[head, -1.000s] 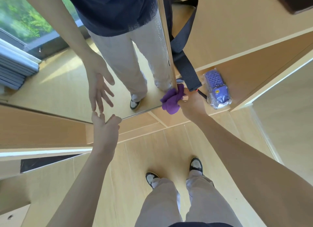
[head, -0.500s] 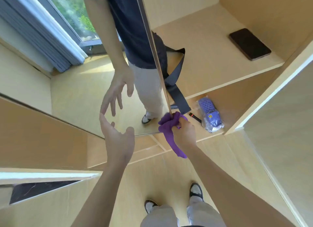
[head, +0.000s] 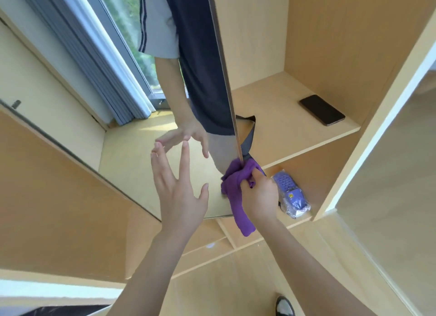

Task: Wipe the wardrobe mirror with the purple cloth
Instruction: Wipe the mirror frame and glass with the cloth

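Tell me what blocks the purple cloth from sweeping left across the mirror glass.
The purple cloth, gripped by the right hand, sits at the mirror door's lower right edge. The left hand, fingers spread, hovers before the glass directly in that path. Nothing else visible intervenes.

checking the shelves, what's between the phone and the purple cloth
In the head view, a bare stretch of shelf and a dark strap lie between the phone and the cloth.

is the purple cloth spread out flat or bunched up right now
Bunched up. The right hand grips the purple cloth in a wad at the mirror's edge, with a loose tail hanging down below the hand.
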